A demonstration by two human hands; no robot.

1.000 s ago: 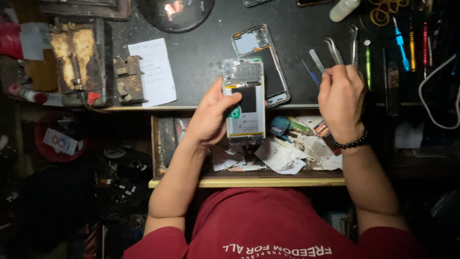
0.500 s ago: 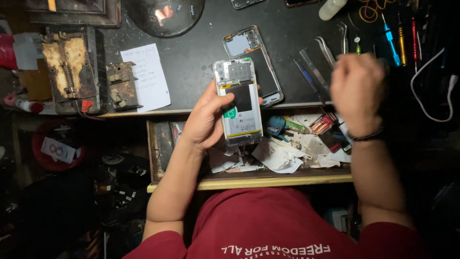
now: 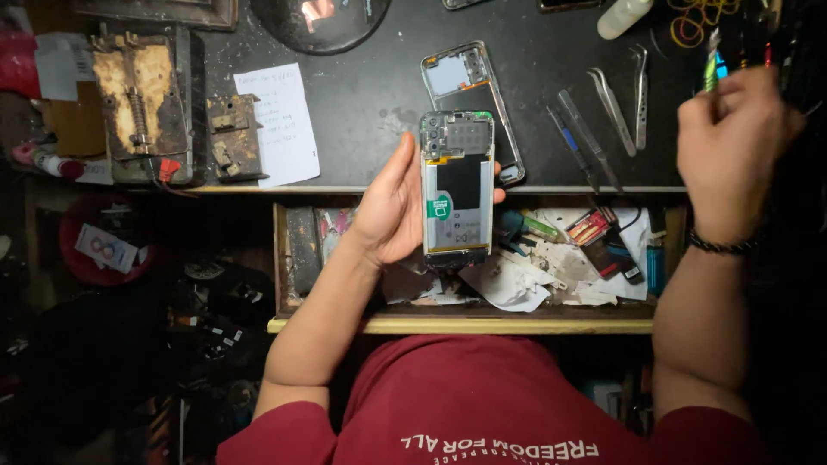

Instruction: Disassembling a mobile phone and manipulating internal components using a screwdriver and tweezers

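Right hand: fingers curl toward the bench so fingertips are hidden; a green-tipped tool pokes up from the fist, rest of it covered, and the tools beyond are too dark & blurred to sort out. Left hand: palm behind the opened phone, fingertips mostly hidden at the far edge; the phone also covers the lower part of the phone frame lying on the bench. Cut by top edge: round dark dish, white bottle, two flat items; writing on the paper note too small to read, drawer contents a jumble, partly under phone.
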